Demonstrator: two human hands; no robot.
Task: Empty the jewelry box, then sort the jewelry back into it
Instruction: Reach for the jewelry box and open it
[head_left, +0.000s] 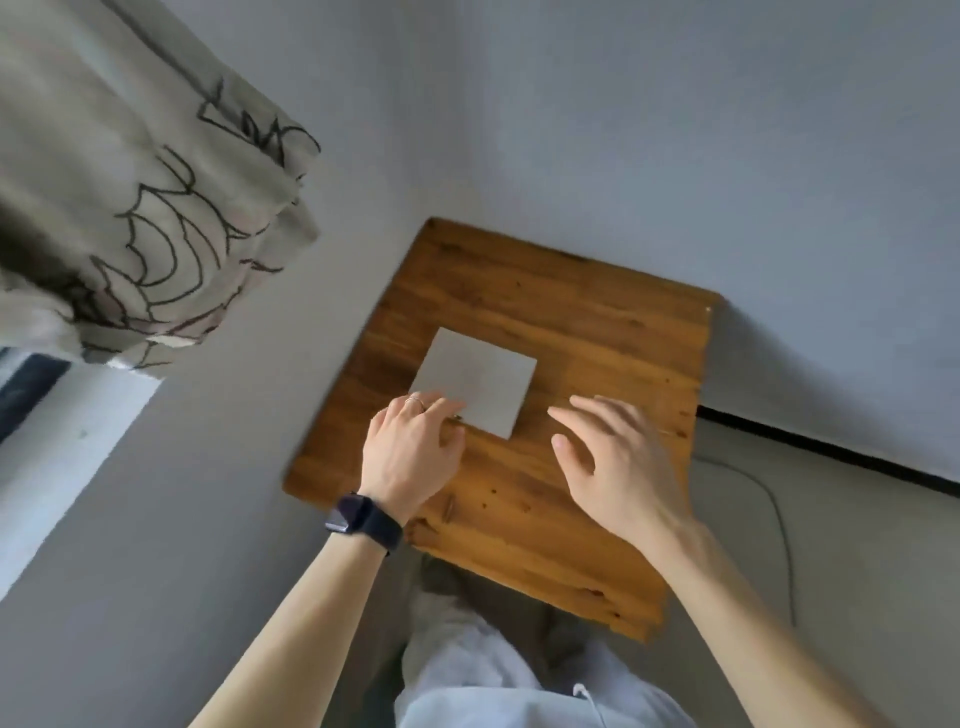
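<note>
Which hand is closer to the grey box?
Left. The left hand touches the near left corner of the box. The right hand is off to the box's right, fingers spread, clear of it.

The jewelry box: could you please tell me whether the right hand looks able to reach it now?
Probably yes: the right hand hovers open just beside the jewelry box, bare table between them; the left hand holds its near-left corner only.

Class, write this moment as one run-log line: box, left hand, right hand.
jewelry box: closed, on table | left hand: on box's near-left corner, grip unclear | right hand: open, right of box, apart
</note>
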